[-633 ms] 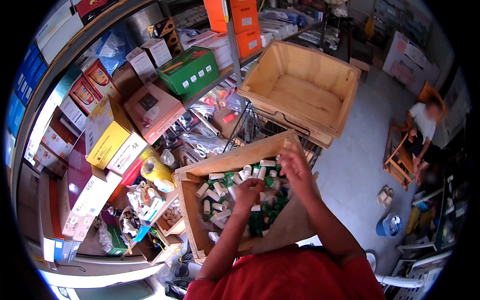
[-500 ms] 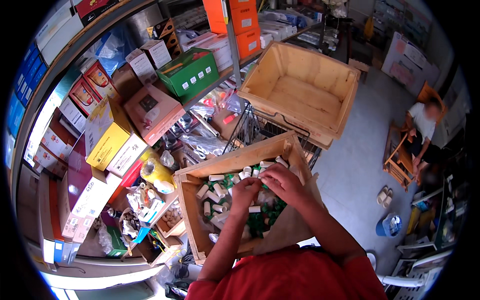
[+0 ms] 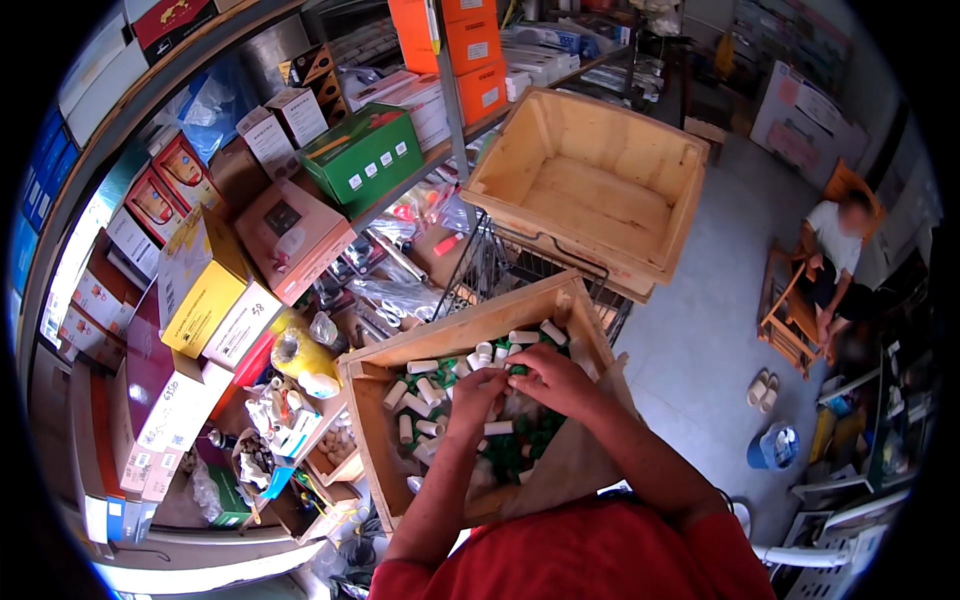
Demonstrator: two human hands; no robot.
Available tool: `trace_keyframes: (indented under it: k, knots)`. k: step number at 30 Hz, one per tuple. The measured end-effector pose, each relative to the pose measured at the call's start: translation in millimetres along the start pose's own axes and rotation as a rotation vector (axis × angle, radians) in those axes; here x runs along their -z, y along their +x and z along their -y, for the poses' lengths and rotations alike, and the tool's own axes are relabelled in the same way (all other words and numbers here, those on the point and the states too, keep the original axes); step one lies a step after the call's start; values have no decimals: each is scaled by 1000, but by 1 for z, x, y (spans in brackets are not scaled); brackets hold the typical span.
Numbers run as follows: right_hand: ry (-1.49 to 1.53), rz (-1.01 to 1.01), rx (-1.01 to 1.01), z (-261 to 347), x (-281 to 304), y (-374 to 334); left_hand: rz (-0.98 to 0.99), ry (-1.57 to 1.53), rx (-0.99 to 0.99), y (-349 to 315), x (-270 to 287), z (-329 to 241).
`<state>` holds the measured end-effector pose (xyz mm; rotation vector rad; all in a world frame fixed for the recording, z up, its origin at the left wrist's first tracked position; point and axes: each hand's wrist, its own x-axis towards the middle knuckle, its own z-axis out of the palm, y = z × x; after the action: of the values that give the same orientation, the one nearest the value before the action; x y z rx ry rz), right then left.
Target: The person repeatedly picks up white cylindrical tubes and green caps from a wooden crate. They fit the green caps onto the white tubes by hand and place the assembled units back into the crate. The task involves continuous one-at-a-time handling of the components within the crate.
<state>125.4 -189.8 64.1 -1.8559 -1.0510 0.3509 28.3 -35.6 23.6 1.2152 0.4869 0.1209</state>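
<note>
Both hands meet over a wooden box [image 3: 455,345] of short white plastic tubes [image 3: 498,428] and small green plastic pieces [image 3: 530,436]. My left hand [image 3: 477,396] is closed in a pinch, its fingertips close to those of the right. My right hand [image 3: 556,381] is also closed, thumb and fingers drawn together. A bit of green shows at its fingertips; whether it is held or lies behind them I cannot tell. What the left fingers hold, if anything, is hidden. Upright white fittings [image 3: 484,353] stand just beyond the hands. A brown cardboard flap [image 3: 575,455] lies under my right forearm.
A large yellowish tub [image 3: 600,190] rests on a black wire cart [image 3: 490,255] beyond the box. Shelves at left carry a green box [image 3: 362,158], a yellow box [image 3: 205,290] and loose goods. At right, a person [image 3: 835,240] sits on a wooden chair near a blue bucket [image 3: 772,447].
The whole view has shifted slightly, so shelves and tub sit a little farther left. My hands stay together over the box, with the fingers slightly rearranged and green showing at the right fingertips.
</note>
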Motion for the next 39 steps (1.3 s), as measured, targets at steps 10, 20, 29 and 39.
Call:
trace_keyframes:
  k: [10,20,29,39]
  knots:
    - [87,-45,-71,-3,2,5,2,175,-71,-6,-10,-12]
    - [-58,18,-40,-2,1,4,6,255,-281,-11,-16,-12]
    - [-89,248,25,4,-1,-2,60,355,-287,-15,-15,-2]
    - [-34,44,144,-7,-2,1,130,280,-220,-16,-15,-13]
